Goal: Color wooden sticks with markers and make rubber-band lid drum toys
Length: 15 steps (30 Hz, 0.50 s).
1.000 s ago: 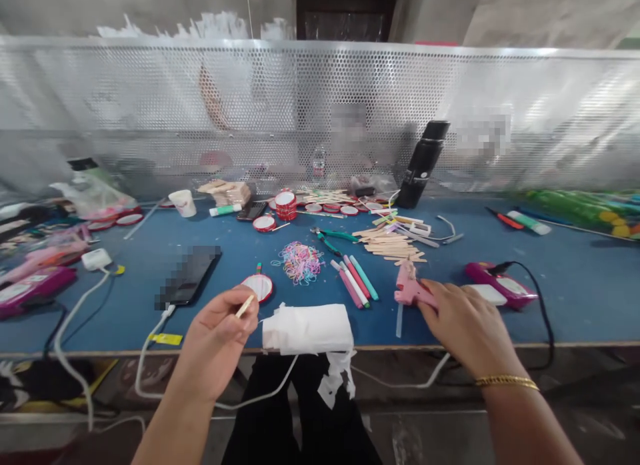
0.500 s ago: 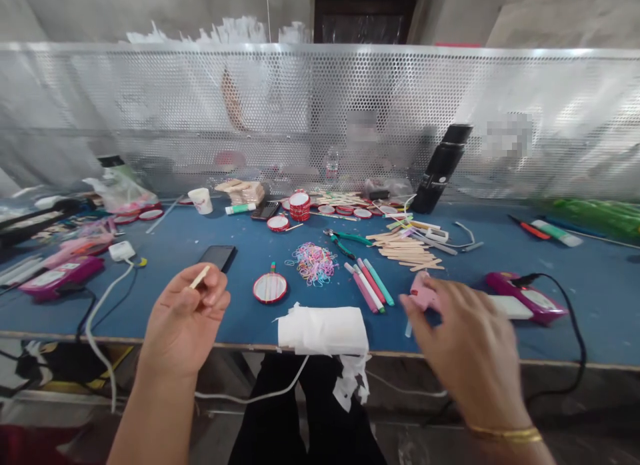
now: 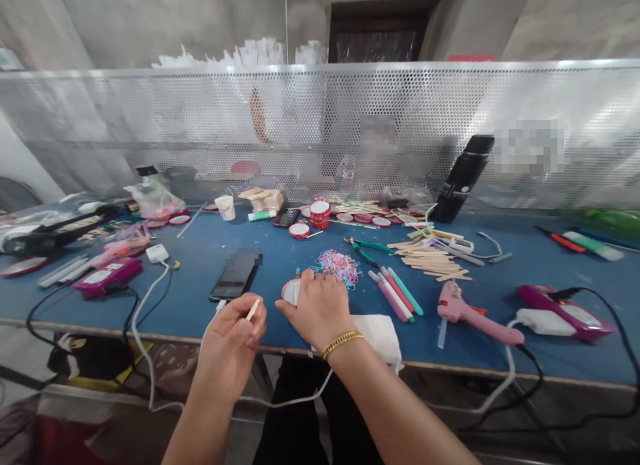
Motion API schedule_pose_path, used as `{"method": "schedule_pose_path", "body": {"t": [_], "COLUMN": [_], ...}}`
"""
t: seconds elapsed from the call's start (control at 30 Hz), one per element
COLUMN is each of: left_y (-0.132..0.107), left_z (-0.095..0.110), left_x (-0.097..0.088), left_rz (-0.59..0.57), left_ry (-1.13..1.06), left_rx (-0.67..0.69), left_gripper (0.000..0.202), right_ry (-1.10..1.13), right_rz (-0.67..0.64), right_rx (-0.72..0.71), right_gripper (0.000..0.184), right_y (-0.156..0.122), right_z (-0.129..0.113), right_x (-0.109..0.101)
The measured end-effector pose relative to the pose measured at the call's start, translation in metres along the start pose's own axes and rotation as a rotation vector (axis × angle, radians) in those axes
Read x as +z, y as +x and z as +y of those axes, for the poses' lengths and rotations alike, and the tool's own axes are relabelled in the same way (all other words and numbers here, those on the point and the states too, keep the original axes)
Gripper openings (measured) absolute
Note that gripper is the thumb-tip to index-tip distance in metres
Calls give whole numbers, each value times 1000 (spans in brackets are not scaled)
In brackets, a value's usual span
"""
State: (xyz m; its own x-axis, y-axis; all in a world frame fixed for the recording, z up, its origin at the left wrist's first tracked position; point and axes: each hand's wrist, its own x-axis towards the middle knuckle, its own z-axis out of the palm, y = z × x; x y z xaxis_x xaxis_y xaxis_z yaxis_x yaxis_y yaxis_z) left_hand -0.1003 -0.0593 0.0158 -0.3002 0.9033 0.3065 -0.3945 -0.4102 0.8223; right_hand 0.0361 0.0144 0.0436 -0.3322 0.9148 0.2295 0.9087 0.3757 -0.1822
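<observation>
My left hand (image 3: 231, 348) is closed in a pinch on a short wooden stick (image 3: 253, 309), held just off the front edge of the blue table (image 3: 200, 265). My right hand (image 3: 316, 308), with a gold bracelet, reaches across to a small round red-rimmed mirror (image 3: 290, 291) and covers most of it. Its fingers curl over the mirror; whether they grip it is hidden. The pink glue gun (image 3: 470, 312) lies alone on the table to the right. Folded white tissue (image 3: 383, 335) sits under my right forearm.
A phone (image 3: 235, 276) lies left of the mirror, with a pile of coloured rubber bands (image 3: 338, 263), markers (image 3: 397, 292), pliers (image 3: 369, 246) and wooden sticks (image 3: 430, 259) behind. Cables, chargers and magenta cases lie at both sides. A perforated metal screen (image 3: 320, 125) closes the back.
My right hand let go of the glue gun and swung left onto the round mirror. The left hand kept the stick and stayed near the table edge. The camera view shifted left.
</observation>
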Motion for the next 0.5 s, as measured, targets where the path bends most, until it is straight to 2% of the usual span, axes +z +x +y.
{"method": "schedule_pose_path", "body": {"t": [0.17, 0.33, 0.4, 0.5], "left_y": [2, -1, -4, -10], "left_z": [-7, -8, -5, 0], "left_x": [0, 0, 1, 5], "left_rz": [-13, -25, -26, -22], "left_ry": [-7, -23, -74, -247], "left_rx": [6, 1, -24, -124], "left_gripper": [40, 41, 41, 37], "right_ry": [-26, -22, 8, 222], "right_rz": [-50, -13, 53, 267], "right_rx": [46, 25, 15, -48], "right_gripper": [64, 42, 40, 38], "right_y": [12, 16, 9, -15], "right_z": [-9, -10, -7, 5], "right_x": [12, 11, 5, -7]}}
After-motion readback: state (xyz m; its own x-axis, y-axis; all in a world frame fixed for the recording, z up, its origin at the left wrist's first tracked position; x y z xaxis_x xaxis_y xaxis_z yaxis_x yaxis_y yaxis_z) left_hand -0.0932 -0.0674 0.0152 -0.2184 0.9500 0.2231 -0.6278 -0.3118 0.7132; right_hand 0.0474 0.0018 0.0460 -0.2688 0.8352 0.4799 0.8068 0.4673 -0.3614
